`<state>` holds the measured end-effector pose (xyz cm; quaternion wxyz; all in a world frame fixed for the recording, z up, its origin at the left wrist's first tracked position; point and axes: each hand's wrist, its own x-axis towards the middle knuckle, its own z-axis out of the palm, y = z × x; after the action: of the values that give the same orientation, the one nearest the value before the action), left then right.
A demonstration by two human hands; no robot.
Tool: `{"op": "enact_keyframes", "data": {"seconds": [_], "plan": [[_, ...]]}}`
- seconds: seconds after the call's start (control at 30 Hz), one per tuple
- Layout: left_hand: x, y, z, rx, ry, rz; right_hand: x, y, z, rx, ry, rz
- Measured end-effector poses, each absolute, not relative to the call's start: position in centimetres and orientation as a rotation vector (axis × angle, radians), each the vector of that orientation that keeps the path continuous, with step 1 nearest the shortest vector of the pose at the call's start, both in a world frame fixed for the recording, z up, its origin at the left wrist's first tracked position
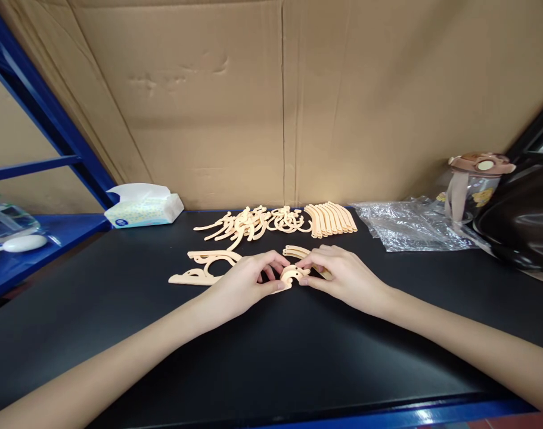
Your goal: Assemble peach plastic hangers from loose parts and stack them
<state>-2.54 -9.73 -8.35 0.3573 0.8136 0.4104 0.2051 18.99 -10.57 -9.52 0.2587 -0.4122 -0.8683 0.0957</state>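
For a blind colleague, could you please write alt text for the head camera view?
Left hand and right hand hold a small curved peach piece above a black tabletop. Behind are loose curved pieces, a neat row of strips, a tissue pack and a clear bottle.

Between the left hand [247,277] and the right hand [343,274], near the middle of the table [298,363], are the held pieces [292,273]. Left of them, partly behind the left hand, lie the hanger parts [191,278]; the loose slats [297,251] lie just behind the right fingertips. Farther back runs a line: the tissue pack [141,208] at the far left, then the pile of hooks [248,225], the row of slats [331,219] and, to their right, the plastic bag [409,226]. The drinking bottle [475,187] stands at the bag's right end. A cardboard sheet [199,113] rises behind the table. Beyond the table's left side, the spoon [24,243] lies on the shelf [74,227].
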Motion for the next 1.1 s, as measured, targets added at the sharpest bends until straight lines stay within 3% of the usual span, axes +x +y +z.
{"op": "enact_keyframes", "data": {"seconds": [0.63, 0.9, 1.1], "plan": [[-2.7, -9.2, -7.7, 2.389, 1.221, 0.531, 19.1, -10.7, -9.8, -0.961, -2.541, -0.225], [-1.8, -4.2, -6.3, 3.276, 1.139, 0.301, 19.4, -10.8, -9.2, -0.948, -2.483, -0.223], [-0.8, 0.1, -7.1, 3.453, 1.019, 0.132, 19.7, -10.6, -9.1, -0.922, -2.476, -0.226]]}}
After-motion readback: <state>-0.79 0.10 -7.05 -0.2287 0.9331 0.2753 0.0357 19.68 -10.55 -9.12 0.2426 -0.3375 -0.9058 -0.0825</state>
